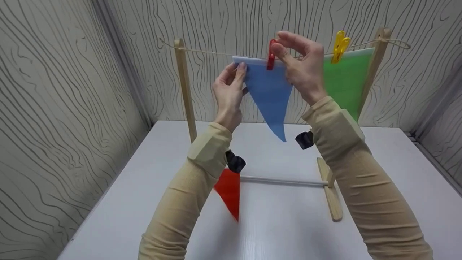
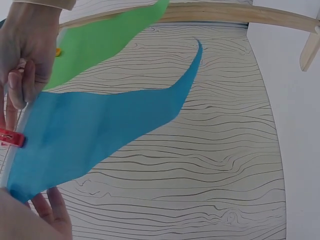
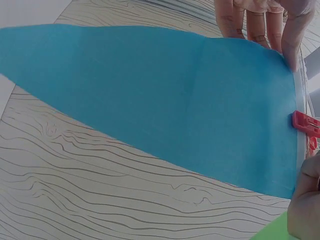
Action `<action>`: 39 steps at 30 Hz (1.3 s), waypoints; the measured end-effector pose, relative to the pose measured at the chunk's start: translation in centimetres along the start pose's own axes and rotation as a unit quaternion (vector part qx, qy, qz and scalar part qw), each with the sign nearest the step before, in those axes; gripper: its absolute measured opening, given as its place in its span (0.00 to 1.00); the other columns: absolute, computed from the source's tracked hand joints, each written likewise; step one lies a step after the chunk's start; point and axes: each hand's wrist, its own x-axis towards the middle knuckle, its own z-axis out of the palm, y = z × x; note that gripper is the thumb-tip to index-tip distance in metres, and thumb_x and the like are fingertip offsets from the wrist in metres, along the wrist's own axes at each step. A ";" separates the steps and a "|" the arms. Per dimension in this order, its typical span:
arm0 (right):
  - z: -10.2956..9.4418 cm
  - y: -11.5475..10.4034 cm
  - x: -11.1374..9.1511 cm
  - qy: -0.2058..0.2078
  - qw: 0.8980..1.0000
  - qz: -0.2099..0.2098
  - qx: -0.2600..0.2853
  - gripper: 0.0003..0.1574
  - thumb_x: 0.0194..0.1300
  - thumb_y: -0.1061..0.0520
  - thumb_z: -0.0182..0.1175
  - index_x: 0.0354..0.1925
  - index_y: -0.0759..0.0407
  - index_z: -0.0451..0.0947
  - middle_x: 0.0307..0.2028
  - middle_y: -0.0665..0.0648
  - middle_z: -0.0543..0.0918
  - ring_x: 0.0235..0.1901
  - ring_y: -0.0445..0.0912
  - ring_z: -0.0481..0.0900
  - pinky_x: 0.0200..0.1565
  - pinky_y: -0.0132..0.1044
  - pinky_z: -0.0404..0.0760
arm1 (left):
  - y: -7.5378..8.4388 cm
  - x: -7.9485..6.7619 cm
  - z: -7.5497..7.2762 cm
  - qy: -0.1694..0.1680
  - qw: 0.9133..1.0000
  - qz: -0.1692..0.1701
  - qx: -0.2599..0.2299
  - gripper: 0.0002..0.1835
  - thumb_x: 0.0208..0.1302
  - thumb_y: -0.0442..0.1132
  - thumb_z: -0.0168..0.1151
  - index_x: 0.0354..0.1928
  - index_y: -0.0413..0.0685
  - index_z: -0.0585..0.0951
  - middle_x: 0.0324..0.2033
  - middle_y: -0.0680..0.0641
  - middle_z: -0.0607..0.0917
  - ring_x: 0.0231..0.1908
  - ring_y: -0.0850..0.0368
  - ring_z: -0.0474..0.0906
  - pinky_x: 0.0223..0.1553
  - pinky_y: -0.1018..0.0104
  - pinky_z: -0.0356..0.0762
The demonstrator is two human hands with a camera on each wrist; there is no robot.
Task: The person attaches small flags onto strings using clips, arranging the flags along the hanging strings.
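Note:
A blue pennant (image 1: 269,86) with a white top edge hangs at a string (image 1: 213,53). My left hand (image 1: 231,85) pinches its upper left corner between thumb and fingers; in the right wrist view the left fingers (image 3: 257,30) lie behind the cloth. Near the middle of that edge a red clothespin (image 1: 270,57) stands upright across the string and pennant. My right hand (image 1: 305,63) holds the upper end of this clothespin with thumb and forefinger. In the left wrist view, the right hand (image 2: 27,55) partly hides the pennant's other corner.
A green pennant (image 1: 346,76) hangs at the right with yellow clothespins (image 1: 339,47). Wooden posts (image 1: 186,86) carry the string. Below, a red pennant (image 1: 231,191) lies beside a white rod (image 1: 281,180), which meets a wooden foot (image 1: 330,195) on the white table (image 1: 274,224).

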 end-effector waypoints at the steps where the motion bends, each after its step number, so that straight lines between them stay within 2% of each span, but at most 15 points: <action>1: 0.0 0.0 0.0 0.000 1.000 0.000 0.001 0.24 0.67 0.60 0.65 0.58 0.69 0.78 0.54 0.68 0.85 0.56 0.48 0.82 0.67 0.40 0.72 | 0.0 0.0 -0.1 -0.001 1.000 0.000 0.001 0.19 0.73 0.42 0.60 0.61 0.43 0.79 0.54 0.42 0.83 0.57 0.51 0.81 0.62 0.47 0.80; 4: 0.0 0.1 -0.1 -0.001 1.000 0.000 0.003 0.24 0.67 0.60 0.65 0.58 0.70 0.78 0.54 0.68 0.85 0.58 0.50 0.81 0.67 0.39 0.72 | -0.1 0.0 -0.3 -0.004 1.000 0.000 0.004 0.20 0.73 0.43 0.60 0.61 0.43 0.78 0.56 0.41 0.83 0.57 0.50 0.82 0.61 0.50 0.81; 10: -0.1 0.3 -0.2 0.002 1.000 0.005 0.008 0.23 0.67 0.59 0.65 0.58 0.68 0.79 0.54 0.66 0.86 0.58 0.48 0.81 0.64 0.37 0.74 | 0.0 0.0 -0.7 0.000 1.000 -0.001 -0.001 0.21 0.72 0.43 0.61 0.63 0.42 0.77 0.55 0.42 0.83 0.55 0.51 0.82 0.57 0.57 0.84; 17: -0.5 0.6 -0.5 0.015 0.999 -0.006 0.027 0.21 0.70 0.61 0.62 0.58 0.69 0.78 0.55 0.67 0.85 0.59 0.51 0.81 0.70 0.40 0.70 | -0.3 -0.3 -1.0 -0.001 1.000 0.009 0.011 0.22 0.73 0.43 0.60 0.65 0.42 0.76 0.58 0.41 0.83 0.57 0.51 0.82 0.58 0.60 0.83; 19: -0.6 0.7 -0.7 0.018 0.999 -0.010 0.033 0.20 0.71 0.61 0.61 0.59 0.68 0.78 0.54 0.66 0.86 0.58 0.47 0.83 0.71 0.38 0.70 | -0.5 -0.4 -1.2 -0.001 1.000 0.011 0.011 0.22 0.73 0.43 0.60 0.65 0.42 0.76 0.58 0.41 0.83 0.57 0.51 0.82 0.58 0.60 0.83; 21: -0.8 0.9 -0.9 0.021 0.998 -0.011 0.059 0.19 0.72 0.61 0.59 0.59 0.66 0.79 0.53 0.64 0.87 0.41 0.40 0.87 0.57 0.29 0.79 | -0.7 -0.4 -1.3 0.001 1.000 0.011 0.011 0.22 0.73 0.42 0.60 0.64 0.43 0.76 0.58 0.41 0.83 0.58 0.50 0.82 0.58 0.60 0.83; 22: -0.9 1.0 -1.0 0.023 0.997 -0.010 0.072 0.19 0.72 0.62 0.59 0.58 0.66 0.79 0.53 0.63 0.87 0.33 0.37 0.86 0.47 0.25 0.81 | -0.8 -0.5 -1.5 0.003 1.000 0.011 0.013 0.22 0.72 0.42 0.61 0.64 0.43 0.77 0.58 0.42 0.83 0.59 0.50 0.81 0.58 0.60 0.83; 24: -1.1 1.2 -1.2 0.027 0.995 -0.014 0.098 0.18 0.73 0.63 0.57 0.58 0.65 0.79 0.52 0.60 0.88 0.17 0.33 0.75 0.25 0.21 0.74 | -1.1 -0.5 -1.7 0.006 1.000 0.009 0.013 0.21 0.72 0.42 0.61 0.64 0.43 0.77 0.58 0.42 0.84 0.59 0.49 0.81 0.59 0.59 0.82; 26: -1.4 1.4 -1.5 0.031 0.991 -0.021 0.128 0.17 0.74 0.64 0.56 0.58 0.65 0.79 0.50 0.57 0.89 0.08 0.35 0.63 0.12 0.23 0.62 | -1.3 -0.6 -2.0 0.008 1.000 0.008 0.014 0.21 0.72 0.41 0.62 0.63 0.43 0.78 0.57 0.42 0.84 0.60 0.48 0.81 0.59 0.59 0.82; 32: -2.1 1.7 -2.4 0.046 0.983 -0.050 0.173 0.16 0.76 0.66 0.51 0.55 0.66 0.81 0.47 0.54 0.90 0.07 0.37 0.65 0.12 0.24 0.63 | -1.9 -1.1 -3.0 0.012 1.000 0.003 0.026 0.20 0.71 0.40 0.62 0.62 0.42 0.78 0.58 0.42 0.84 0.61 0.49 0.80 0.64 0.59 0.78; 39: -2.9 2.2 -3.5 0.052 0.975 -0.055 0.209 0.16 0.76 0.63 0.52 0.55 0.65 0.81 0.47 0.53 0.90 0.08 0.38 0.67 0.13 0.23 0.64 | -3.0 -1.7 -4.2 0.015 0.999 0.003 0.049 0.21 0.71 0.40 0.62 0.63 0.42 0.78 0.61 0.42 0.82 0.64 0.52 0.77 0.69 0.61 0.73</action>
